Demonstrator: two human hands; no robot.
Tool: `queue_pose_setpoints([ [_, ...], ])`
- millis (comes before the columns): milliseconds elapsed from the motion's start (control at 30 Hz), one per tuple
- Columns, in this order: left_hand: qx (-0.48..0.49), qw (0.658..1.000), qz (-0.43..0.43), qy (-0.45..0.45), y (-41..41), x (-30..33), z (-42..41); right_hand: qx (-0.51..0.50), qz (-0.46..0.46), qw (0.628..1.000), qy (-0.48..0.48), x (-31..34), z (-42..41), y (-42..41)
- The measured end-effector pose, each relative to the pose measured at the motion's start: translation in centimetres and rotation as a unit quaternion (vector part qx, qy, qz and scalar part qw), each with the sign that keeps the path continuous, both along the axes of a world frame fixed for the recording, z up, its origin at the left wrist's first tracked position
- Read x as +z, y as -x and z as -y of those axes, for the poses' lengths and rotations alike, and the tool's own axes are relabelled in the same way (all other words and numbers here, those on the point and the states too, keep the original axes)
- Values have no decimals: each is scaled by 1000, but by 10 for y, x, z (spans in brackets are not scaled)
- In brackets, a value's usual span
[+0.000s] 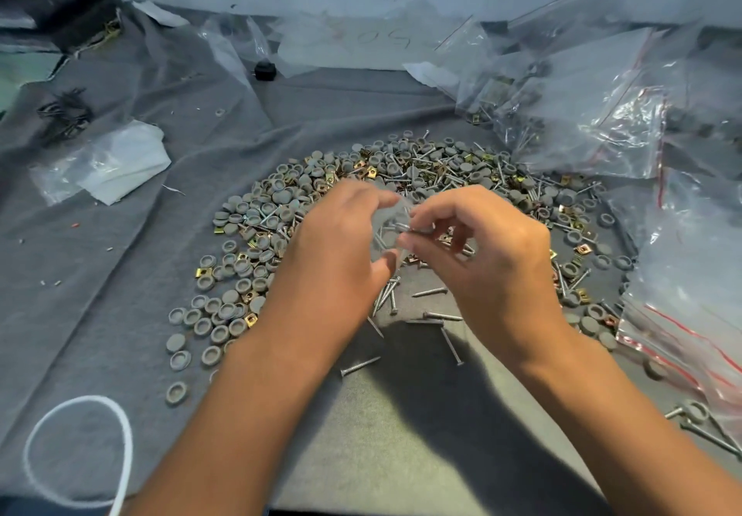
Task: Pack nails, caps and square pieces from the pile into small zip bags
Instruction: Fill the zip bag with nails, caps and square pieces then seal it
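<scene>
A wide pile point(421, 178) of grey round caps, silver nails and brass square pieces lies on a grey cloth point(140, 266). Above its near side my left hand point(333, 250) holds a small clear zip bag point(387, 230) by its mouth. My right hand point(486, 258) pinches a nail point(417, 230) at the bag's opening, its point toward the bag. Loose nails point(429, 317) lie under my hands. Separate grey caps point(213, 315) spread out to the left.
Large clear zip bags point(602, 114) with packed parts are heaped at the right and back right. A folded plastic bag point(108, 162) lies at the left, a white cord loop point(76, 451) at the near left, a small black knob point(265, 70) at the back.
</scene>
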State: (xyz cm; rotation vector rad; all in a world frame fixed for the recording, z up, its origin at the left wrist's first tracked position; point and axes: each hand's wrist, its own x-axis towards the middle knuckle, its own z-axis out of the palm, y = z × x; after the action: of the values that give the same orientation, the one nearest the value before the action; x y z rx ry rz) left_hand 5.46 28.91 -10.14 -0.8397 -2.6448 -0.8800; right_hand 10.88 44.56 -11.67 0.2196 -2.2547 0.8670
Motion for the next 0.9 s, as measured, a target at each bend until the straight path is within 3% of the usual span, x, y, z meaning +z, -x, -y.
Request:
queue_pose_setpoints([
  [467, 5, 1000, 4, -4, -2, 3, -1, -8, 0, 999, -47, -4, 2, 5],
  [533, 37, 999, 0, -9, 1, 5, 4, -33, 38, 998, -47, -9, -6, 6],
  [667, 86, 995, -11, -43, 7, 10, 13, -33, 243, 965, -94, -26, -5, 8],
  [833, 91, 995, -6, -50, 10, 11, 16, -42, 251, 961, -110, -39, 5, 12],
  [900, 91, 995, -7, -46, 10, 11, 17, -32, 249, 966, -68, -37, 3, 12],
])
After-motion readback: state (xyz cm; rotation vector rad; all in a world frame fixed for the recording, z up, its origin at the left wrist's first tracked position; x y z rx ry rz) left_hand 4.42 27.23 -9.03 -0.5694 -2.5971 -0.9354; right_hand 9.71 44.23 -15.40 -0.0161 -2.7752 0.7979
